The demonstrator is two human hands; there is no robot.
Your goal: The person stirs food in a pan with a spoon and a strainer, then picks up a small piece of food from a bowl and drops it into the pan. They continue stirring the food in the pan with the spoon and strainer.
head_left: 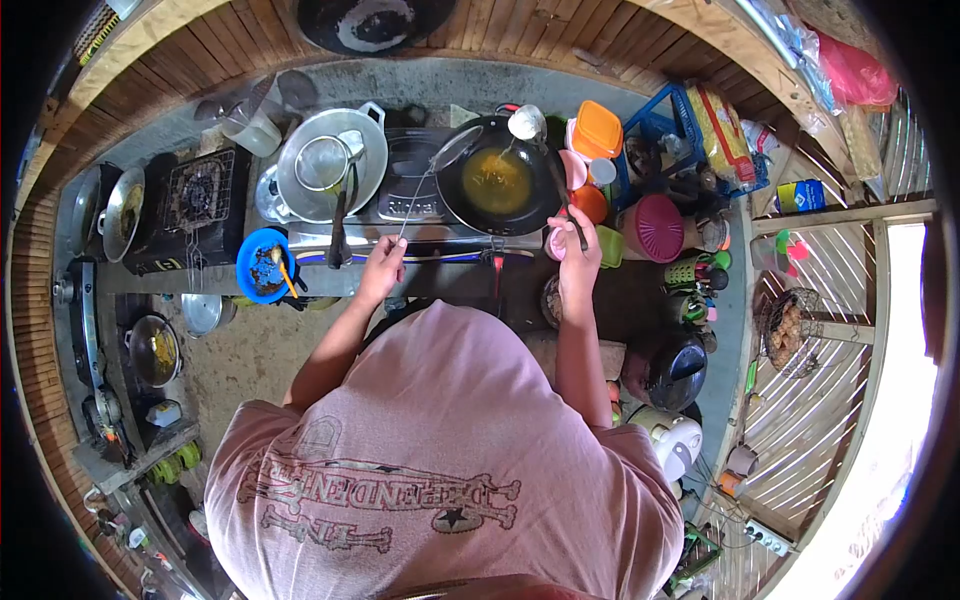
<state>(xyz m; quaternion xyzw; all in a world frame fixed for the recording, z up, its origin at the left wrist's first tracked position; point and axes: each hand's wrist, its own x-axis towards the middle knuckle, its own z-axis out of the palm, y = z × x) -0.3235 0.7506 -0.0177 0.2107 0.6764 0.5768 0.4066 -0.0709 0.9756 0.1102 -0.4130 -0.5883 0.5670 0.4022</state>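
Note:
A black wok (520,215) with yellowish liquid in it sits on the stove. My left hand (383,270) is closed on the thin handle of a strainer (458,148), whose round head is over the wok's left side. In my right hand (578,250) is the long dark handle of a ladle (527,123); its pale bowl is above the wok's far rim. Left of the wok stands a large metal pot (370,165) with another sieve (322,162) on it.
A blue bowl (250,270) with an orange-handled spoon stands at the counter's front edge. Further left is a second stove (198,190). Right of the wok are an orange-lidded container (598,128), a pink lid (657,228) and a blue crate (655,115).

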